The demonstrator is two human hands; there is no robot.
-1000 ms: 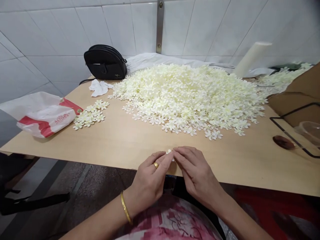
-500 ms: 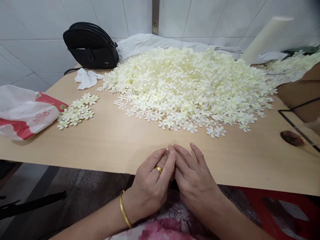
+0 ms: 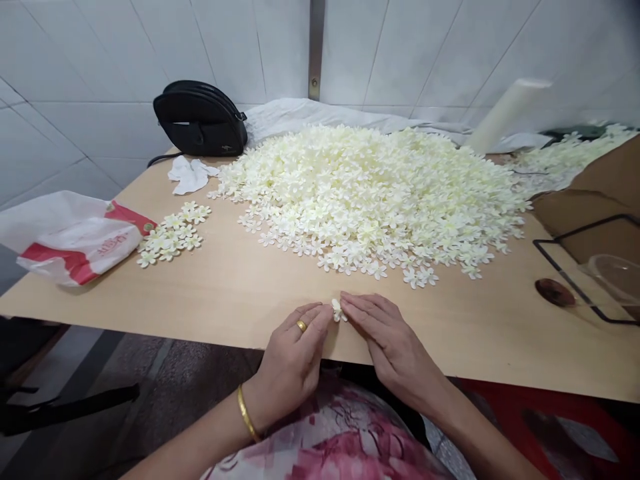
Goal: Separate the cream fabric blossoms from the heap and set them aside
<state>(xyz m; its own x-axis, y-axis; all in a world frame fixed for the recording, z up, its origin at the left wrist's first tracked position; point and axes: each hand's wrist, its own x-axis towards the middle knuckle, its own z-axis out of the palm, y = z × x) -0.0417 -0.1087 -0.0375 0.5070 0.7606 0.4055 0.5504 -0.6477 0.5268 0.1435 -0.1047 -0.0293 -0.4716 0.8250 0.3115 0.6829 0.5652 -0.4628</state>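
Note:
A small white artificial flower (image 3: 338, 310) is held upright between my two hands just above the table's front edge. My left hand (image 3: 295, 353), with a gold ring and bracelet, pinches it from the left between thumb and fingers. From the other side, my right hand (image 3: 395, 340) has its fingers pressed together, their tips against the petals; its thumb tip is hidden. Beyond the hands lies a big heap of artificial flowers (image 3: 370, 193) in white and pale yellow. A smaller flat cluster of flowers (image 3: 175, 233) rests on the left, some with yellow centres.
A white and red plastic bag (image 3: 85, 233), a crumpled tissue (image 3: 191, 175) and a black bag (image 3: 200, 120) stand on the left of the wooden table (image 3: 250, 300). At right are a cardboard box (image 3: 595, 180), a black metal frame (image 3: 560, 257) and a brown round object (image 3: 555, 292). A white roll (image 3: 505, 117) leans behind.
My hands have drawn slightly apart, and the flower between them now shows. The right fingers have come together. The camera view has tilted up and shifted.

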